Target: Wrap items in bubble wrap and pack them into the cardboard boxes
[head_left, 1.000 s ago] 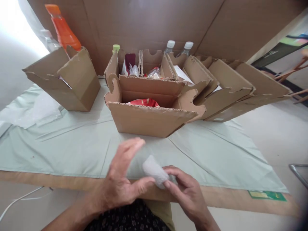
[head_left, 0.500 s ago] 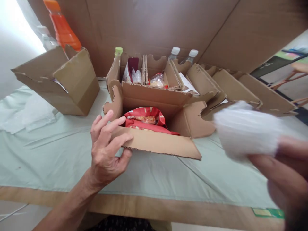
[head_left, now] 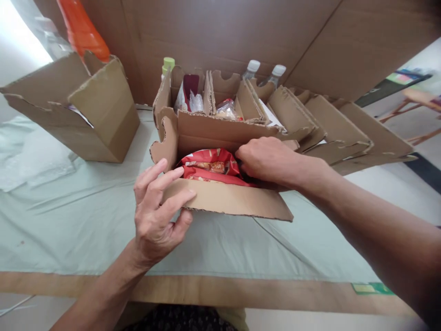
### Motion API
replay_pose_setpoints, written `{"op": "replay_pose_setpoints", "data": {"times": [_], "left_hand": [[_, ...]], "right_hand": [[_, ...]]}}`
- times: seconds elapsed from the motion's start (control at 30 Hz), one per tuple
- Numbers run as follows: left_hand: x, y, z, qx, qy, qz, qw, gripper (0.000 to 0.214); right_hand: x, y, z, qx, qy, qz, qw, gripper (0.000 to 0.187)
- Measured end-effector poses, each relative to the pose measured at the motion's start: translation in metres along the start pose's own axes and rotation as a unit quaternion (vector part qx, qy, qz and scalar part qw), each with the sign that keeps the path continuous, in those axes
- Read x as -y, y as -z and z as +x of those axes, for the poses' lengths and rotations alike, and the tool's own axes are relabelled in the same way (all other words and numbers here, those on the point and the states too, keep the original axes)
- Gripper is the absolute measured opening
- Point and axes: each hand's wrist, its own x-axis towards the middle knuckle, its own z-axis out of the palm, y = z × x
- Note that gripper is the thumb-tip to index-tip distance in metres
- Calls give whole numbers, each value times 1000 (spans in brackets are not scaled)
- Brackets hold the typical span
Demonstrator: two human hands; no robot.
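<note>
My left hand (head_left: pixel 160 207) grips the front flap of an open cardboard box (head_left: pixel 223 198), fingers on top and thumb beneath. Inside the box lies a red snack packet (head_left: pixel 212 166), crinkled, with a food picture on it. My right hand (head_left: pixel 262 158) reaches down into the box's right side, beside the packet. Its knuckles are bent and closed, but the fingertips, and anything in them, are hidden.
Behind stands a row of cardboard bins (head_left: pixel 234 99) holding packets and papers. Bottles with white caps (head_left: pixel 253 66) and a green cap (head_left: pixel 168 63) rise behind them. At left is another carton (head_left: pixel 106 119) near an orange bottle (head_left: pixel 84 32) and clear plastic wrap (head_left: pixel 41 154).
My right hand has moved left and down into the box; the white plastic bundle it held is now out of sight. My left hand keeps its hold on the flap.
</note>
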Motion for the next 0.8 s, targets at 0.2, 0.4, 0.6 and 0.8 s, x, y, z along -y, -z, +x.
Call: {"op": "replay_pose_setpoints", "data": {"times": [0.2, 0.4, 0.6, 0.8], "left_hand": [[3, -2, -5, -87, 32, -17, 996, 80], [18, -2, -8, -42, 191, -134, 971, 89], [27, -19, -4, 66, 323, -292, 898, 70], [-25, -6, -33, 92, 337, -298, 888, 72]], "right_hand": [[16, 58, -46, 104, 126, -175, 971, 20], [17, 87, -146, -198, -87, -83, 973, 18], [-7, -2, -148, -58, -116, 168, 977, 51], [8, -1, -194, -79, -155, 156, 972, 46]]}}
